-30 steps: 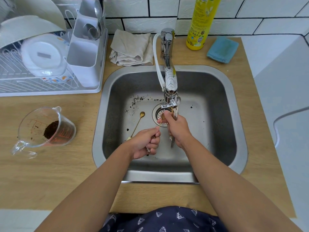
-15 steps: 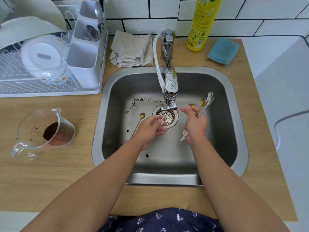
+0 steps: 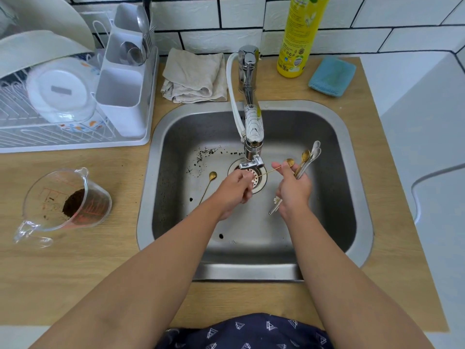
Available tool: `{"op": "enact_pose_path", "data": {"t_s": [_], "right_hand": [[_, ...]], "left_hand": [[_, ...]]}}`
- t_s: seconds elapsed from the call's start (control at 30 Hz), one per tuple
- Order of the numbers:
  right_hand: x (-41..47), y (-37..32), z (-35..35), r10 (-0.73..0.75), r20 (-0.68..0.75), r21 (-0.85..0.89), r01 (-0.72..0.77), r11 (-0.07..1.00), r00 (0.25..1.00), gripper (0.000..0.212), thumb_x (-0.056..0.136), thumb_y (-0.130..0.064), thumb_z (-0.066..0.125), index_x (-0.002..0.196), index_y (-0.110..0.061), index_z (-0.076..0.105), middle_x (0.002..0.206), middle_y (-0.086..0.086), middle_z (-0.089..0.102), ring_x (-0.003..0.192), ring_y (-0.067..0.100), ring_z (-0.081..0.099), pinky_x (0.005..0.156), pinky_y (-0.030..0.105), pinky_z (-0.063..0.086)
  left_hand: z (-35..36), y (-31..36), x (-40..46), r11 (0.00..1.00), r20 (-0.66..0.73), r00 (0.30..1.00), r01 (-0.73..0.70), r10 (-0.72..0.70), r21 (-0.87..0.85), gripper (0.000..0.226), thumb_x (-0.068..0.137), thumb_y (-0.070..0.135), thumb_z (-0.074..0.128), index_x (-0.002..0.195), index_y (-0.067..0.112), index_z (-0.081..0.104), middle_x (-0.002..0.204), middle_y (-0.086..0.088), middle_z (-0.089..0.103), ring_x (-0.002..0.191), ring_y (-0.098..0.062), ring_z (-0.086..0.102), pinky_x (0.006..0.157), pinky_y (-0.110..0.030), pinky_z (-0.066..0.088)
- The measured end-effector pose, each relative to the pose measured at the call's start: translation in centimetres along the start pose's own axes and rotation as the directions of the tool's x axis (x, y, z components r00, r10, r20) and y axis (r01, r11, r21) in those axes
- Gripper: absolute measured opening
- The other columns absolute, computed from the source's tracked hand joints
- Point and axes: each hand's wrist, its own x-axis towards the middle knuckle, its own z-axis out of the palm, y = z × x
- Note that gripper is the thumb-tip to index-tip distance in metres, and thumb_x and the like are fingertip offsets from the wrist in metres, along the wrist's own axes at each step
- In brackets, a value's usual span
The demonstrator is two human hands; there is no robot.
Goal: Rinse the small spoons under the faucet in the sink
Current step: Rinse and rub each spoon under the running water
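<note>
Under the faucet (image 3: 253, 137), at the sink's (image 3: 352, 238) centre, the left hand (image 3: 235, 188) pinches one gold spoon (image 3: 276, 168) by its handle end, its bowl now out at three o'clock against the right hand (image 3: 293, 188). A second ago both hands huddled beneath the spout; now the right, fingers curled round a bundle of spoons (image 3: 308, 157), has swung clear. Looks like a handover. Another spoon (image 3: 208, 184) waits at nine o'clock.

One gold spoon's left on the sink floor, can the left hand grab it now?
Probably not yet: the left hand already pinches a spoon handle. The gold spoon itself lies uncovered just beside it.
</note>
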Motion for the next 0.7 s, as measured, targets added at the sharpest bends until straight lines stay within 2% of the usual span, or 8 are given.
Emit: {"op": "enact_pose_path", "data": {"t_s": [0.07, 0.1, 0.23, 0.33, 0.43, 0.5, 0.6, 0.7], "right_hand": [[0.06, -0.1, -0.04, 0.002, -0.01, 0.026, -0.002, 1.0, 1.0, 0.004, 0.103, -0.021, 0.061, 0.098, -0.021, 0.06, 0.099, 0.001, 0.082, 0.037, 0.007, 0.024, 0.038, 0.021, 0.026], [0.1, -0.1, -0.02, 0.005, -0.008, 0.039, -0.004, 0.999, 1.0, 0.005, 0.103, -0.021, 0.061, 0.098, -0.021, 0.06, 0.1, 0.001, 0.082, 0.036, 0.007, 0.023, 0.037, 0.02, 0.025], [0.28, -0.05, 0.05, 0.018, 0.015, 0.085, -0.019, 0.996, 1.0, 0.008, 0.103, -0.02, 0.061, 0.095, -0.021, 0.061, 0.099, 0.002, 0.082, 0.034, 0.005, 0.021, 0.036, 0.017, 0.022], [0.46, -0.05, -0.08, 0.032, 0.026, 0.108, -0.035, 0.994, 0.999, 0.008, 0.103, -0.02, 0.062, 0.095, -0.02, 0.061, 0.1, 0.004, 0.082, 0.034, 0.005, 0.021, 0.036, 0.018, 0.022], [0.36, 0.07, -0.05, 0.037, 0.041, 0.086, -0.04, 0.995, 0.998, 0.005, 0.102, -0.021, 0.064, 0.098, -0.019, 0.064, 0.099, 0.004, 0.082, 0.034, 0.005, 0.022, 0.036, 0.019, 0.023], [0.22, 0.2, 0.12, 0.014, 0.052, 0.053, -0.017, 0.998, 0.999, 0.003, 0.102, -0.021, 0.065, 0.1, -0.019, 0.066, 0.101, 0.006, 0.082, 0.034, 0.004, 0.027, 0.039, 0.02, 0.027], [0.15, 0.39, 0.31, -0.053, 0.05, 0.01, 0.053, 0.999, 0.997, 0.005, 0.101, -0.019, 0.066, 0.1, -0.016, 0.069, 0.105, 0.012, 0.081, 0.042, -0.002, 0.047, 0.059, 0.02, 0.036], [0.19, 0.32, 0.18, -0.061, 0.048, 0.007, 0.06, 0.998, 0.997, 0.015, 0.102, -0.02, 0.066, 0.089, -0.018, 0.073, 0.106, 0.01, 0.081, 0.041, 0.001, 0.04, 0.053, 0.02, 0.033]], "left_hand": [[-0.13, -0.23, -0.22, 0.991, 0.033, 0.999, 0.013, -0.009, -0.131, 0.018, 0.108, 0.015, 0.04, 0.112, 0.007, 0.055, 0.082, -0.001, 0.062, 0.059, -0.009, 0.06, 0.052, -0.021, 0.038], [-0.17, -0.35, -0.23, 0.992, 0.025, 1.0, 0.009, -0.006, -0.124, 0.021, 0.108, 0.015, 0.039, 0.114, 0.005, 0.056, 0.08, -0.002, 0.063, 0.057, -0.01, 0.06, 0.051, -0.022, 0.039], [0.16, -0.65, -0.44, 1.0, -0.047, 0.999, 0.007, -0.007, -0.001, 0.033, 0.106, 0.034, 0.042, 0.086, 0.011, 0.056, 0.053, 0.006, 0.045, 0.042, -0.008, 0.038, 0.042, -0.021, 0.031], [0.29, -0.62, -0.46, 0.993, -0.058, 0.994, 0.096, -0.092, 0.067, 0.043, 0.102, 0.049, 0.042, 0.07, 0.021, 0.041, 0.048, 0.009, 0.035, 0.043, -0.01, 0.027, 0.041, -0.022, 0.023], [-0.03, -0.66, -0.45, 0.977, -0.08, 0.974, 0.211, -0.212, -0.011, 0.046, 0.1, 0.053, 0.042, 0.064, 0.024, 0.036, 0.046, 0.007, 0.031, 0.039, -0.011, 0.022, 0.04, -0.022, 0.017], [-0.13, -0.73, -0.52, 0.977, -0.053, 0.977, 0.203, -0.206, -0.061, 0.042, 0.103, 0.047, 0.041, 0.07, 0.021, 0.04, 0.052, 0.004, 0.039, 0.039, -0.01, 0.028, 0.04, -0.021, 0.023], [0.3, -0.46, -0.52, 0.97, -0.026, 0.989, 0.134, -0.142, -0.201, 0.027, 0.108, 0.028, 0.039, 0.086, 0.013, 0.046, 0.068, -0.001, 0.047, 0.042, -0.007, 0.038, 0.042, -0.021, 0.032], [0.52, 0.17, -0.4, 0.891, 0.022, 0.988, 0.15, -0.155, -0.429, 0.009, 0.107, 0.016, 0.041, 0.101, 0.012, 0.047, 0.068, 0.001, 0.045, 0.044, -0.007, 0.033, 0.044, -0.021, 0.03]]}}
